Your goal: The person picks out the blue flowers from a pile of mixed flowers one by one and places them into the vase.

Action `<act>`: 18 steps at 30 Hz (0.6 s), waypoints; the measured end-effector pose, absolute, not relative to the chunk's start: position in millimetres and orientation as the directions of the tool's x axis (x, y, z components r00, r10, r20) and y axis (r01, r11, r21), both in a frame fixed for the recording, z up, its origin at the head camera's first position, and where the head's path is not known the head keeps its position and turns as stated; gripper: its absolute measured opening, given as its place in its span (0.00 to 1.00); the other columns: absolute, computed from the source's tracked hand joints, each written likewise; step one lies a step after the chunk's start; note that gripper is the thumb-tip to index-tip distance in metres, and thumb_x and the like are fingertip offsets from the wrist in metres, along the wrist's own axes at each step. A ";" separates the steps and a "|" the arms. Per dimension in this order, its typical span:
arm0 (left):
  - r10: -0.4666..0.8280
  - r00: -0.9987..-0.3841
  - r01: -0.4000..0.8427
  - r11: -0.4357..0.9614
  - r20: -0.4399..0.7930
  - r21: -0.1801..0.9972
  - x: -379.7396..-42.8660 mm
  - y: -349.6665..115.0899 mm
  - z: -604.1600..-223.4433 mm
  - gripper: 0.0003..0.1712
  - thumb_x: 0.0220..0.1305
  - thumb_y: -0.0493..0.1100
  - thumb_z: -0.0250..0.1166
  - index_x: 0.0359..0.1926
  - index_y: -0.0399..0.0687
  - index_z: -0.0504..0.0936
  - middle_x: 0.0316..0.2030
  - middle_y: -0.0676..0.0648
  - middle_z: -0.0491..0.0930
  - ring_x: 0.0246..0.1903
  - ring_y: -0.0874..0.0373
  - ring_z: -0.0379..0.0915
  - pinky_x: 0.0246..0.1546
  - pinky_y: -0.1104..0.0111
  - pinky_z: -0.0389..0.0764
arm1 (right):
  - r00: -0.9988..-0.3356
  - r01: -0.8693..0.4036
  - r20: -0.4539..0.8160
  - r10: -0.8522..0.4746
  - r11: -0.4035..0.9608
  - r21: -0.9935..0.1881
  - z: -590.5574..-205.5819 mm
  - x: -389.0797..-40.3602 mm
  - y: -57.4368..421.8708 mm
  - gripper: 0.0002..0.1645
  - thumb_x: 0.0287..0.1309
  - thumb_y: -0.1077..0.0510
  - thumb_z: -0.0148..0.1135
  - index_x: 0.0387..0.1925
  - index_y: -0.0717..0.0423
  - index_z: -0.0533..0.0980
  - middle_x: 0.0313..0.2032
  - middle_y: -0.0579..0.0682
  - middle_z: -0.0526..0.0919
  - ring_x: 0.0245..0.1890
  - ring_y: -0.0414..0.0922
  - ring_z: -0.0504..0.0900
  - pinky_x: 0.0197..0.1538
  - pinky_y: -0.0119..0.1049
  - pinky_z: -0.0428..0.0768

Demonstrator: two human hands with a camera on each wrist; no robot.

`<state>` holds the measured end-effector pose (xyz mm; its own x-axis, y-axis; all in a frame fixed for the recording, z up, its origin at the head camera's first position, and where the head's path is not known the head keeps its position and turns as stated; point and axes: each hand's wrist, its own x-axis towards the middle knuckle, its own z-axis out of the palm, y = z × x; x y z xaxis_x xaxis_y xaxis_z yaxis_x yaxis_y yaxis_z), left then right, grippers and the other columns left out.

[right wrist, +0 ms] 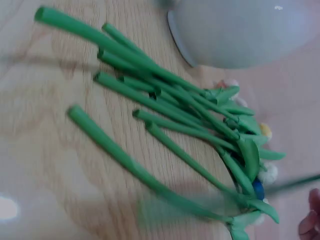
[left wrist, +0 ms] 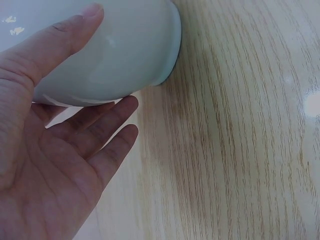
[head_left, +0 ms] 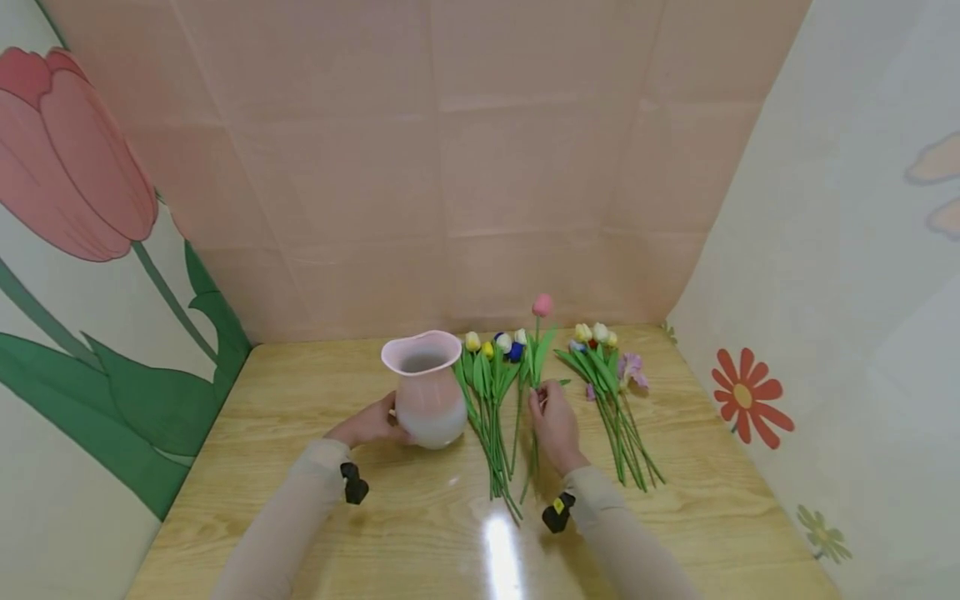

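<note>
A pink-and-white vase [head_left: 431,400] with a wavy rim stands upright on the table. My left hand [head_left: 377,419] holds its side; in the left wrist view the thumb lies across the glossy vase wall [left wrist: 130,50], with the fingers on the other side. My right hand [head_left: 557,423] pinches the stem of a pink tulip [head_left: 542,306], its bloom pointing up. Beside the vase lies a bunch of tulips [head_left: 491,400], white, yellow and blue. In the right wrist view, fingertips [right wrist: 311,222] show at the edge near a blurred dark stem, while green stems [right wrist: 165,100] spread over the table.
A second bunch [head_left: 611,392], with white and yellow tulips and a purple flower [head_left: 633,368], lies to the right. The wooden table [head_left: 300,392] meets a pink backdrop [head_left: 480,208] behind, with flower-painted panels at both sides.
</note>
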<state>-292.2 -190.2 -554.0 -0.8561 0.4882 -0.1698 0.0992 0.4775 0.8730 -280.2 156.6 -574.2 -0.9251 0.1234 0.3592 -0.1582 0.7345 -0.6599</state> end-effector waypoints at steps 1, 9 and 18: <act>0.488 -0.856 0.098 0.478 -0.171 0.873 -292.4 -190.2 -554.2 0.50 0.47 0.42 0.74 0.66 0.40 0.54 0.53 0.42 0.67 0.50 0.50 0.67 0.51 0.54 0.68 | -0.910 -0.184 0.398 0.117 0.746 -0.640 -573.6 -280.8 158.8 0.13 0.67 0.49 0.47 0.38 0.54 0.69 0.30 0.48 0.72 0.25 0.42 0.71 0.24 0.35 0.70; 0.491 -0.854 0.097 0.475 -0.172 0.874 -291.8 -189.9 -553.6 0.49 0.47 0.41 0.73 0.66 0.39 0.54 0.52 0.41 0.67 0.49 0.49 0.67 0.50 0.55 0.69 | -0.817 -0.251 0.565 0.115 0.812 -0.528 -567.8 -292.5 190.0 0.18 0.67 0.50 0.49 0.49 0.58 0.71 0.27 0.47 0.72 0.21 0.41 0.69 0.22 0.36 0.67; 0.495 -0.850 0.081 0.466 -0.184 0.881 -291.5 -189.7 -551.6 0.48 0.47 0.40 0.73 0.65 0.42 0.55 0.53 0.42 0.66 0.49 0.50 0.67 0.50 0.56 0.69 | -0.735 -0.197 0.655 0.175 0.869 -0.454 -557.8 -310.4 239.0 0.24 0.62 0.56 0.57 0.60 0.51 0.69 0.33 0.51 0.77 0.25 0.47 0.74 0.22 0.42 0.71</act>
<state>-291.5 -189.7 -551.6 -0.8495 0.4946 -0.1836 0.0809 0.4660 0.8811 -310.4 239.0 -557.8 -0.7351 0.1754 0.6549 -0.1971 0.8690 -0.4539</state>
